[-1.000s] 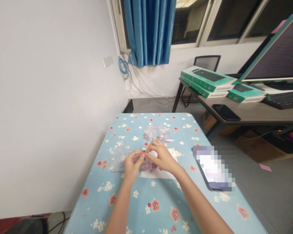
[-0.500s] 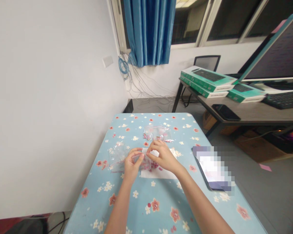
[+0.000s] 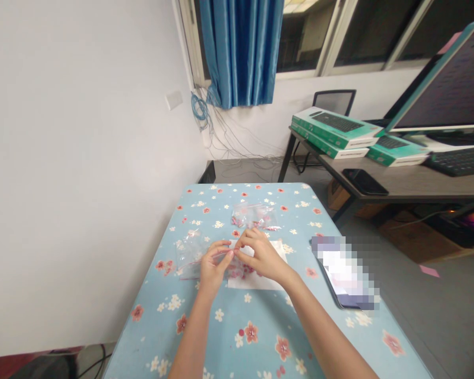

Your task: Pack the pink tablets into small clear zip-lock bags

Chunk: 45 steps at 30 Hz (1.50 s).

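My left hand (image 3: 213, 266) and my right hand (image 3: 260, 255) meet over the middle of a small table with a blue flowered cloth (image 3: 237, 326). Both pinch the red-striped top edge of a clear zip bag (image 3: 191, 255) that holds small pink pieces. The bag lies partly on a white sheet of paper (image 3: 256, 279). A second clear bag with pink pieces (image 3: 254, 215) rests on the cloth just beyond my right hand.
A phone (image 3: 345, 273) lies on the table's right side. To the right stands a desk (image 3: 398, 184) with green keyboard boxes (image 3: 329, 129), a monitor, a keyboard and a dark phone. A white wall runs along the left; a blue curtain and cables hang behind.
My hands have barely moved; the fingers shift slightly along the bag's top edge.
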### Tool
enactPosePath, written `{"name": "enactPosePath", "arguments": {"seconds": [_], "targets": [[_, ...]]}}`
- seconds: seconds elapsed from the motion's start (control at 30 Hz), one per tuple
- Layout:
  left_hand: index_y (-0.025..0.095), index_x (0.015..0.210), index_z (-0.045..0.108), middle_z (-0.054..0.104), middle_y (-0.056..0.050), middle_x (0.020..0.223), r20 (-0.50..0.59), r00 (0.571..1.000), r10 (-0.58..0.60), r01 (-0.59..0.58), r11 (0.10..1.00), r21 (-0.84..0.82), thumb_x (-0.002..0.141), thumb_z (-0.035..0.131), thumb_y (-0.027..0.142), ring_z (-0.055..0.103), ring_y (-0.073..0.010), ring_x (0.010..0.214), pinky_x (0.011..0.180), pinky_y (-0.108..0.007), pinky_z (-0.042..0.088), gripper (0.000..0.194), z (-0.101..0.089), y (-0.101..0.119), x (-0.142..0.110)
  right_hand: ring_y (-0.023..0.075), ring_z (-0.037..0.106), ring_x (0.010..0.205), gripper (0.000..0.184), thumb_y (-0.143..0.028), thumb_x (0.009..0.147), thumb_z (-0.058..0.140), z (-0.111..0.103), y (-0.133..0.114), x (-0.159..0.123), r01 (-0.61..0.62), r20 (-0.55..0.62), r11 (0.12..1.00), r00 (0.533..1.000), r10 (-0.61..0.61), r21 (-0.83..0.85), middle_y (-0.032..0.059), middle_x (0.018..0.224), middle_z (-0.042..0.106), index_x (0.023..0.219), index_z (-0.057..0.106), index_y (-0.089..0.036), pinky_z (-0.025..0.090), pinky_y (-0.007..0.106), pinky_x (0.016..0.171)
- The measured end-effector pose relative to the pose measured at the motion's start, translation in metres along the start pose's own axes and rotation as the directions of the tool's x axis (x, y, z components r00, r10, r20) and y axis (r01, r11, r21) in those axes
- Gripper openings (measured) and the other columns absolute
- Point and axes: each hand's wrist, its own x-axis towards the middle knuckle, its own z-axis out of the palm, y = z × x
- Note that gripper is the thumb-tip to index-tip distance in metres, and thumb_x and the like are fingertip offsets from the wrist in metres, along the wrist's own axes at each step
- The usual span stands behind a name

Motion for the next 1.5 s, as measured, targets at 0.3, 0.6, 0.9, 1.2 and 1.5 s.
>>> {"name": "enactPosePath", "arguments": {"seconds": [0.3,0.6,0.9,1.2,1.5], "targets": [[0.016,0.081,0.071,0.060,-0.009,0.103,-0.037,0.999,-0.004,0.001,0.996,-0.093,0.070,0.071,0.040,0.061,-0.0209,0.089,0.052,-0.024,0.057,0.027,0.003,0.001,0.000,0.0199,0.053,0.083,0.012,-0.027,0.087,0.054,-0.002,0.003,0.001,-0.033,-0.050,0.999,0.998,0.034,0.026,0.0024,0.081,0.057,0.079,0.060,-0.021,0.038,0.038,0.086],[0.016,0.078,0.071,0.061,-0.007,0.093,-0.086,0.996,-0.003,-0.008,0.991,-0.132,0.069,0.072,0.039,0.060,-0.0175,0.083,0.051,-0.021,0.055,0.025,0.002,0.000,0.000,0.0193,0.053,0.084,0.014,-0.031,0.087,0.055,-0.005,0.004,0.001,-0.027,-0.056,0.998,0.998,0.030,0.062,0.0014,0.081,0.058,0.078,0.060,-0.021,0.032,0.044,0.098],[0.016,0.078,0.072,0.061,-0.008,0.094,-0.059,0.998,0.005,-0.011,0.994,-0.109,0.070,0.071,0.040,0.059,-0.0182,0.083,0.051,-0.020,0.054,0.025,0.001,-0.002,0.000,0.0203,0.055,0.087,0.020,-0.035,0.089,0.053,-0.007,0.008,0.000,0.023,-0.066,0.997,0.998,-0.018,0.079,0.0033,0.082,0.058,0.078,0.061,-0.021,0.036,0.040,0.091],[0.017,0.089,0.073,0.064,-0.008,0.101,-0.045,0.999,-0.023,0.018,0.993,-0.113,0.077,0.063,0.047,0.062,-0.0169,0.077,0.053,-0.023,0.054,0.034,0.001,-0.002,0.000,0.0182,0.055,0.079,0.019,-0.033,0.088,0.054,-0.009,0.010,0.001,-0.028,-0.081,0.994,0.996,0.036,0.103,0.0016,0.078,0.057,0.074,0.060,-0.020,0.034,0.043,0.095],[0.016,0.094,0.072,0.065,-0.011,0.104,-0.030,0.998,-0.049,0.045,0.992,-0.116,0.078,0.061,0.050,0.062,-0.0167,0.077,0.055,-0.023,0.054,0.040,0.002,0.000,-0.001,0.0179,0.054,0.078,0.023,-0.035,0.088,0.055,-0.009,0.014,0.000,-0.011,-0.096,0.996,0.995,0.020,0.091,0.0016,0.078,0.058,0.072,0.059,-0.020,0.037,0.039,0.090]]}}
